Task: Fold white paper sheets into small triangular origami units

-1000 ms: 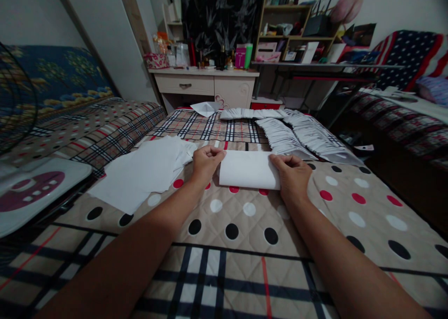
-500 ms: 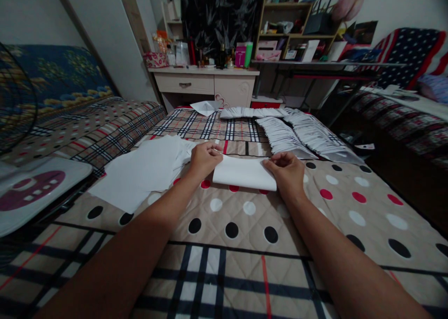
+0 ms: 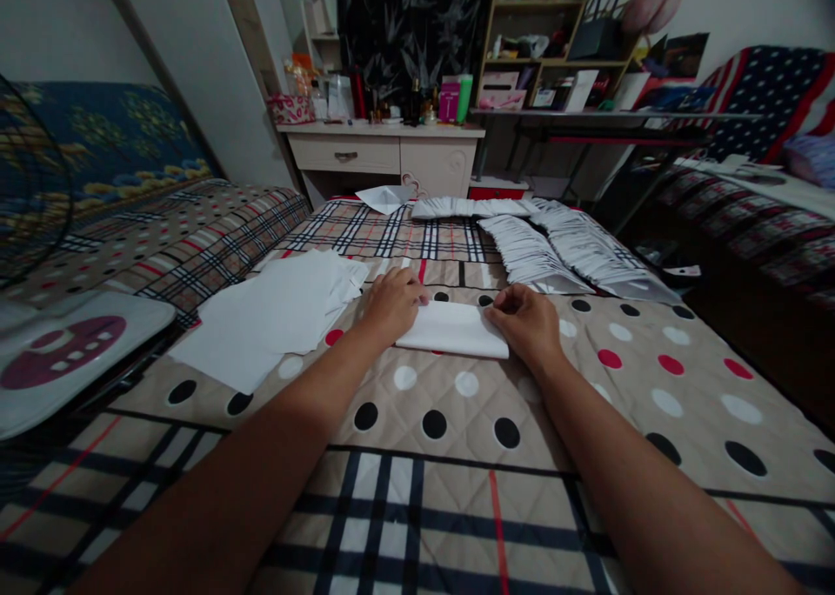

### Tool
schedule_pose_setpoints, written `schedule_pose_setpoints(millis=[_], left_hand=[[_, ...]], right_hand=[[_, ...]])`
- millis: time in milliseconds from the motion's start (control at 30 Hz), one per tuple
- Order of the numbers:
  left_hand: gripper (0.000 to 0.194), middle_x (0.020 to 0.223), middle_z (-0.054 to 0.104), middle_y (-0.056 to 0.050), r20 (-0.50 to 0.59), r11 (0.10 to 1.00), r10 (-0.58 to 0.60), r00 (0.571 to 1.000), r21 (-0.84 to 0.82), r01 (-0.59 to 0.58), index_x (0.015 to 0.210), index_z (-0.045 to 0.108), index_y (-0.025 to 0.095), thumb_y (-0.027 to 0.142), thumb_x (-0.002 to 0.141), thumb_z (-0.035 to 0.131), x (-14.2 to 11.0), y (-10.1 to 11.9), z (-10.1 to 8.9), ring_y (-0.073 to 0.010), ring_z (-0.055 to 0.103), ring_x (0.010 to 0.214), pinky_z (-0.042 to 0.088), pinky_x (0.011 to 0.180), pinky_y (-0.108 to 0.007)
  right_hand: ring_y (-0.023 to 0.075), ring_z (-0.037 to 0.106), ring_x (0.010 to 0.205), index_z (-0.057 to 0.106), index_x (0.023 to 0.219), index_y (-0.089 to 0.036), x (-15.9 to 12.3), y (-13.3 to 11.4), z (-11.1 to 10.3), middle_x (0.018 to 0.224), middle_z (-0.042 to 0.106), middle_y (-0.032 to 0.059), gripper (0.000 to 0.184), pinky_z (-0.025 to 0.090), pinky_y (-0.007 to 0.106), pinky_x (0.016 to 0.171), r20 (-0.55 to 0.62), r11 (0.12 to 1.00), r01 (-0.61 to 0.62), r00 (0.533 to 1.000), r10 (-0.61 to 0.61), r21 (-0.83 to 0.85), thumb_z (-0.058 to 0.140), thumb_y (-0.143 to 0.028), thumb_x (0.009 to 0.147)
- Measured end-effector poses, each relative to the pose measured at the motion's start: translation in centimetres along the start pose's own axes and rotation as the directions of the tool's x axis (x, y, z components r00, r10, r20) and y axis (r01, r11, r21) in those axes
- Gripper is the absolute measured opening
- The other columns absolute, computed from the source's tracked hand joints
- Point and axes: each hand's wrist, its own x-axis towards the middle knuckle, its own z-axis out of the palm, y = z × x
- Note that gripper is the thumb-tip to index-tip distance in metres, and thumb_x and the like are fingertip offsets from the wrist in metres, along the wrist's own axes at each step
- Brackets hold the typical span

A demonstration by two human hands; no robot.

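Observation:
A folded sheet of white paper (image 3: 455, 329) lies on the dotted bedspread (image 3: 417, 451) between my hands, narrowed to a strip. My left hand (image 3: 393, 303) grips its left end, fingers curled over the far edge. At the opposite end, my right hand (image 3: 527, 321) pinches the far right corner between thumb and fingers. Left of my hands spreads a loose pile of flat white sheets (image 3: 267, 308). Beyond my right hand are rows of folded white papers (image 3: 531, 256), packed closely together.
Another row of folded papers (image 3: 470, 208) and a single folded piece (image 3: 384, 198) lie toward the bed's far end. A white and purple appliance (image 3: 84, 351) stands at the left. Past the bed is a white dresser (image 3: 345, 156) with bottles on top.
The paper's far edge has been brought toward me, turning the wider rectangle into a narrower strip. Both hands have come slightly nearer with it, and my right hand has shifted left.

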Motion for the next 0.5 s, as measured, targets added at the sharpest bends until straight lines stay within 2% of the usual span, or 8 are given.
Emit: schedule_pose_setpoints(millis=[67, 133, 233, 367, 500], left_hand=[[0.025, 0.108, 0.063, -0.009, 0.016, 0.993, 0.061, 0.998, 0.096, -0.062, 0.085, 0.072, 0.021, 0.006, 0.077, 0.054, 0.1, 0.6, -0.4, -0.0277, 0.052, 0.107, 0.039, 0.086, -0.043], [0.025, 0.106, 0.063, -0.009, 0.099, 0.982, 0.093, 0.991, 0.154, -0.107, 0.088, 0.071, 0.019, 0.005, 0.080, 0.051, 0.2, 1.3, -0.7, -0.0271, 0.052, 0.107, 0.039, 0.088, -0.044], [0.017, 0.103, 0.064, -0.011, 0.209, 0.982, 0.028, 0.977, 0.176, -0.066, 0.095, 0.067, 0.015, 0.015, 0.086, 0.052, 0.2, 2.2, -0.8, -0.0271, 0.055, 0.102, 0.039, 0.090, -0.044], [0.035, 0.116, 0.059, -0.015, 0.211, 0.986, -0.072, 0.975, 0.163, 0.038, 0.107, 0.061, 0.013, 0.042, 0.089, 0.055, -0.4, 3.1, -0.6, -0.0303, 0.052, 0.109, 0.040, 0.093, -0.044], [0.040, 0.123, 0.056, -0.015, 0.176, 0.984, -0.085, 0.981, 0.167, 0.055, 0.111, 0.057, 0.014, 0.047, 0.090, 0.051, -1.0, 3.6, -0.1, -0.0313, 0.048, 0.116, 0.039, 0.095, -0.044]], right_hand=[[0.0157, 0.055, 0.061, 0.061, 0.069, -0.022, 0.0, -0.2, -0.2, 0.065, 0.062, -0.0020, 0.009, 0.037, 0.028, 0.060, 0.013, 0.999, 0.001, 1.000, 0.000, -0.044, 0.066, -0.026, 0.063], [0.0159, 0.056, 0.063, 0.062, 0.071, -0.022, -0.1, -0.5, -0.3, 0.066, 0.063, -0.0018, 0.009, 0.037, 0.028, 0.060, 0.031, 0.997, 0.001, 1.000, 0.002, -0.076, 0.065, -0.027, 0.065], [0.0163, 0.057, 0.064, 0.062, 0.070, -0.022, -0.1, -0.6, -0.3, 0.066, 0.063, -0.0015, 0.008, 0.037, 0.028, 0.060, 0.053, 0.996, -0.011, 0.998, 0.016, -0.090, 0.064, -0.029, 0.066], [0.0170, 0.057, 0.065, 0.062, 0.070, -0.022, -0.1, -0.3, -0.1, 0.067, 0.063, -0.0012, 0.008, 0.037, 0.028, 0.060, 0.064, 0.997, -0.016, 0.998, 0.021, -0.077, 0.064, -0.029, 0.067], [0.0194, 0.058, 0.067, 0.063, 0.074, -0.022, -0.1, -0.7, -0.5, 0.069, 0.064, 0.0006, 0.007, 0.039, 0.030, 0.061, 0.052, 0.994, -0.003, 0.999, 0.009, -0.110, 0.062, -0.025, 0.069]])
